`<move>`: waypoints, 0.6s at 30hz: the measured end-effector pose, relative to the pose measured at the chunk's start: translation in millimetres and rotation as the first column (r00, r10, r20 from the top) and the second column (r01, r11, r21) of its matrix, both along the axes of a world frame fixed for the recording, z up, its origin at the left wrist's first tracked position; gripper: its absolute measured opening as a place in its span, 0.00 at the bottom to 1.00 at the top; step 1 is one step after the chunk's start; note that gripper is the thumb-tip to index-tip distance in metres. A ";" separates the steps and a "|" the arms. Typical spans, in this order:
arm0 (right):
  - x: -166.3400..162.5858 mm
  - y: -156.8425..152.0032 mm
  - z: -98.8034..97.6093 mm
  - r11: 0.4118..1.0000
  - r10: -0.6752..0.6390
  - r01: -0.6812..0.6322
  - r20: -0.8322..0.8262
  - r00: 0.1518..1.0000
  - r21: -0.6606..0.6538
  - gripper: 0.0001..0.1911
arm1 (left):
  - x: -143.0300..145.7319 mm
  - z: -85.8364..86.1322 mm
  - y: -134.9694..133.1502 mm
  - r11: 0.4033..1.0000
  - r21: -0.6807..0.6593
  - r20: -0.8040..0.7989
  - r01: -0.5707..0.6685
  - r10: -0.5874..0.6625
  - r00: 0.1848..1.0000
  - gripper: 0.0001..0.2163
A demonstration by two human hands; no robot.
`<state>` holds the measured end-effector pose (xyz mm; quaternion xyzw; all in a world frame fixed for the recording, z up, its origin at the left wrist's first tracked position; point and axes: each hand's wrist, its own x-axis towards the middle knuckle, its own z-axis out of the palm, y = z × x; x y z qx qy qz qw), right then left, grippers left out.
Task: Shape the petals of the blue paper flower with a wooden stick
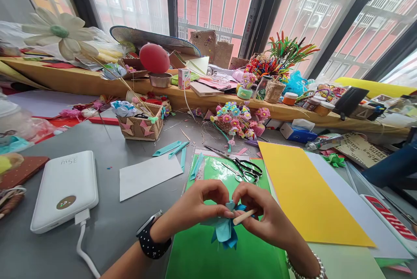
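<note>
My left hand [195, 205] and my right hand [263, 214] meet over a green sheet [202, 257] near the front of the grey table [110, 227]. Both pinch a small blue paper flower [225, 227] whose petals hang below my fingers. My right hand also grips a thin wooden stick [244, 216] that points into the flower. The left wrist wears a black watch [150, 237], the right a bead bracelet [309, 268]. Black-handled scissors [244, 169] lie just beyond my hands.
A white power bank [65, 188] with its cable lies at the left. A white paper [148, 175], teal strips [176, 149], a yellow sheet [302, 192], a small woven basket [141, 125] and paper flower bouquets [236, 120] crowd the table. A cluttered wooden shelf [81, 81] runs along the window.
</note>
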<state>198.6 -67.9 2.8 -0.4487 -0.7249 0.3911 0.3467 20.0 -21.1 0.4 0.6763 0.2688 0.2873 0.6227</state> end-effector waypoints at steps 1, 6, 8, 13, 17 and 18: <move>0.3 -0.2 -0.3 1.000 -0.003 0.003 -0.007 1.000 -0.014 0.04 | 0.1 -0.6 -0.2 1.000 -0.003 0.002 -0.005 0.005 1.000 0.06; 0.4 -0.5 -1.5 0.998 -0.029 0.026 -0.059 0.998 -0.049 0.05 | -0.1 -2.3 0.3 1.000 0.015 0.035 -0.020 0.019 0.999 0.06; 0.5 -0.3 -1.7 0.998 -0.044 0.040 -0.084 0.995 -0.048 0.05 | -0.6 -2.2 0.9 1.000 0.025 0.058 -0.015 0.013 0.998 0.05; 0.9 -0.3 -1.3 0.997 -0.057 0.050 -0.109 0.992 -0.066 0.05 | -1.9 -0.5 0.9 0.999 0.049 0.059 0.003 -0.006 0.998 0.05; 0.3 -0.8 -0.7 0.997 -0.059 0.054 -0.098 0.993 -0.053 0.04 | -2.1 0.5 0.1 0.999 0.047 0.052 0.012 -0.014 0.999 0.05; 0.0 -1.0 -0.7 0.997 -0.060 0.056 -0.095 0.994 -0.052 0.04 | -2.1 0.7 -0.2 0.999 0.047 0.051 0.013 -0.016 0.999 0.05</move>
